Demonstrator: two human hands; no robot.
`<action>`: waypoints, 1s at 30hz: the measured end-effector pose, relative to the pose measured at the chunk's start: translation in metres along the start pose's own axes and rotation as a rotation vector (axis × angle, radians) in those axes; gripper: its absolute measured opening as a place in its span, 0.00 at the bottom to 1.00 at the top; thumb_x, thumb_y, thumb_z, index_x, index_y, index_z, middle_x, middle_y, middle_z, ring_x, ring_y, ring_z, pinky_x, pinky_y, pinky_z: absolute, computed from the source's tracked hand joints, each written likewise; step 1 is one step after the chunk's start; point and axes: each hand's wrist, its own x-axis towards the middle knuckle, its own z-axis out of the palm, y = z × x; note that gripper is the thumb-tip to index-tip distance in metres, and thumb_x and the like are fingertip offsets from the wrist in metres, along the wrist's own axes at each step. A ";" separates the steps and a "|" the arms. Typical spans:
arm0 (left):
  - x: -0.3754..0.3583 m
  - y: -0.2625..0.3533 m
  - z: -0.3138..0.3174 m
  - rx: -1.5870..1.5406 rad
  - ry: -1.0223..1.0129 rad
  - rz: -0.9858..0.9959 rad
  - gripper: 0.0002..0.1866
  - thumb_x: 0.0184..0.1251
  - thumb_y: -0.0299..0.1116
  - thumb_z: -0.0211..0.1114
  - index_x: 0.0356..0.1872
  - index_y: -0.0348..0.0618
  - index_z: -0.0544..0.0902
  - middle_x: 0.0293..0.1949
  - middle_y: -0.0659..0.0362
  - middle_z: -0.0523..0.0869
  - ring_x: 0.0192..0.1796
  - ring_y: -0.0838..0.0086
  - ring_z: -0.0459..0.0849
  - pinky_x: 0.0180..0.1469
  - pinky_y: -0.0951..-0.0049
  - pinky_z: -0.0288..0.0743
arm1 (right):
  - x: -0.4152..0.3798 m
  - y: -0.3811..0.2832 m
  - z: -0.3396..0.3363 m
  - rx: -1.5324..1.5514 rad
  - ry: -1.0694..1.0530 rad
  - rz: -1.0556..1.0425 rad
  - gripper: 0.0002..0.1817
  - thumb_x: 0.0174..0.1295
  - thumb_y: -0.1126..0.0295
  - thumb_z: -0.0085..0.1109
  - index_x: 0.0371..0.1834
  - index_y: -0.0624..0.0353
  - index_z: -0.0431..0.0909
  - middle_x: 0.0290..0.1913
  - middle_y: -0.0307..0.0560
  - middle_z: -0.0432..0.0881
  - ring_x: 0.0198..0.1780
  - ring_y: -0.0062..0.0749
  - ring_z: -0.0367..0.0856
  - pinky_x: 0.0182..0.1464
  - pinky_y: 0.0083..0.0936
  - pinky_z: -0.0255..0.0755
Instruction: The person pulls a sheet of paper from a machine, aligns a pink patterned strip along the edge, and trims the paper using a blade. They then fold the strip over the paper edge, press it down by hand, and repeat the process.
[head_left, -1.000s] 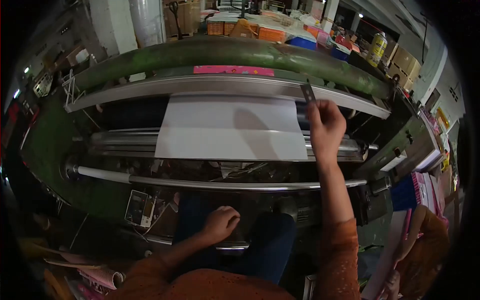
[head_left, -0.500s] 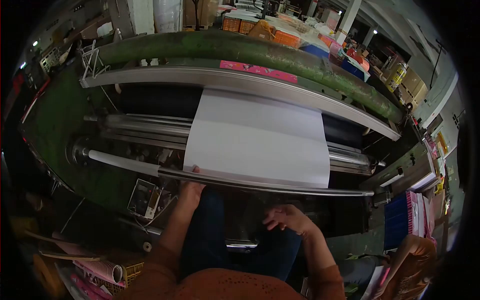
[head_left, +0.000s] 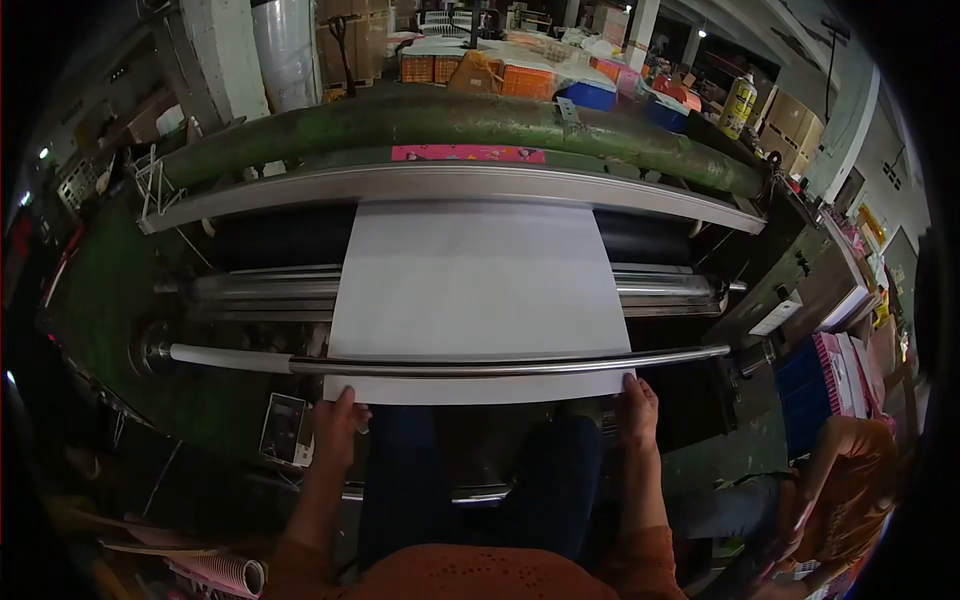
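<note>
the paper (head_left: 480,285) runs beneath the bar (head_left: 480,369)

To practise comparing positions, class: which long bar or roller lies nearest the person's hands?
The slim, shiny bar, white at its left end, lying across the paper; the green tube and black roller lie farther off.

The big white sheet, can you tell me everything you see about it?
The sheet looks like smooth, plain paper. It comes from under the beam, hides the middle of the black roller, and passes beneath the shiny bar. Its near edge is straight. The left hand and right hand hold it near its two front corners.
</note>
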 end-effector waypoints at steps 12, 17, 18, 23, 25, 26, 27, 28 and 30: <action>-0.039 0.044 0.021 -0.152 0.066 -0.069 0.10 0.68 0.36 0.63 0.41 0.40 0.80 0.31 0.61 0.83 0.32 0.76 0.81 0.35 0.74 0.75 | -0.087 -0.074 0.052 -1.272 -0.082 -1.002 0.28 0.43 0.64 0.74 0.50 0.58 0.76 0.60 0.52 0.72 0.66 0.47 0.66 0.64 0.42 0.59; -0.040 0.051 0.026 -0.264 0.108 -0.032 0.08 0.70 0.33 0.60 0.44 0.41 0.80 0.33 0.61 0.85 0.31 0.77 0.83 0.31 0.77 0.77 | -0.051 -0.089 0.083 -1.440 -0.436 -1.082 0.10 0.46 0.72 0.66 0.33 0.54 0.80 0.46 0.43 0.80 0.55 0.43 0.75 0.57 0.41 0.63; -0.041 0.054 0.031 -0.241 0.084 0.008 0.09 0.72 0.34 0.58 0.44 0.41 0.81 0.35 0.60 0.85 0.31 0.78 0.83 0.34 0.76 0.78 | -0.044 -0.097 0.100 -1.468 -0.420 -1.172 0.07 0.47 0.74 0.65 0.30 0.55 0.80 0.43 0.43 0.81 0.52 0.42 0.76 0.56 0.40 0.63; -0.053 0.048 0.062 0.875 -0.128 0.880 0.13 0.62 0.27 0.65 0.47 0.39 0.81 0.40 0.53 0.84 0.43 0.63 0.83 0.53 0.64 0.76 | 0.023 -0.094 0.127 -1.462 -0.596 -0.904 0.07 0.47 0.74 0.68 0.30 0.59 0.82 0.44 0.46 0.82 0.50 0.46 0.76 0.53 0.36 0.69; -0.047 0.032 0.082 1.073 -0.242 1.056 0.21 0.54 0.25 0.68 0.52 0.37 0.79 0.49 0.51 0.81 0.54 0.58 0.78 0.60 0.59 0.71 | 0.045 -0.089 0.122 -1.455 -0.685 -0.802 0.07 0.46 0.73 0.68 0.30 0.59 0.82 0.44 0.46 0.82 0.50 0.46 0.76 0.53 0.36 0.70; -0.040 0.026 0.090 1.072 -0.241 1.048 0.21 0.54 0.25 0.68 0.52 0.37 0.79 0.49 0.51 0.81 0.54 0.58 0.78 0.60 0.59 0.71 | 0.052 -0.087 0.119 -1.448 -0.745 -0.702 0.08 0.46 0.73 0.68 0.30 0.59 0.82 0.44 0.46 0.82 0.50 0.46 0.76 0.53 0.35 0.70; -0.030 0.020 0.097 1.139 -0.258 1.128 0.23 0.54 0.27 0.68 0.54 0.37 0.78 0.52 0.51 0.78 0.57 0.58 0.75 0.61 0.59 0.70 | 0.060 -0.081 0.115 -1.453 -0.744 -0.694 0.08 0.46 0.73 0.68 0.30 0.59 0.82 0.44 0.46 0.82 0.50 0.46 0.76 0.53 0.35 0.70; -0.021 0.015 0.101 1.205 -0.281 1.209 0.26 0.54 0.29 0.69 0.56 0.36 0.77 0.56 0.51 0.76 0.59 0.59 0.73 0.61 0.58 0.70 | 0.066 -0.076 0.110 -1.418 -0.778 -0.636 0.09 0.45 0.73 0.69 0.31 0.58 0.83 0.44 0.45 0.82 0.51 0.46 0.76 0.53 0.36 0.69; -0.003 0.003 0.105 1.244 -0.271 1.244 0.26 0.54 0.31 0.69 0.55 0.35 0.77 0.56 0.51 0.75 0.59 0.59 0.72 0.61 0.58 0.69 | 0.056 -0.074 0.108 -1.387 -0.793 -0.571 0.11 0.44 0.72 0.69 0.33 0.57 0.83 0.45 0.45 0.82 0.51 0.45 0.76 0.53 0.37 0.69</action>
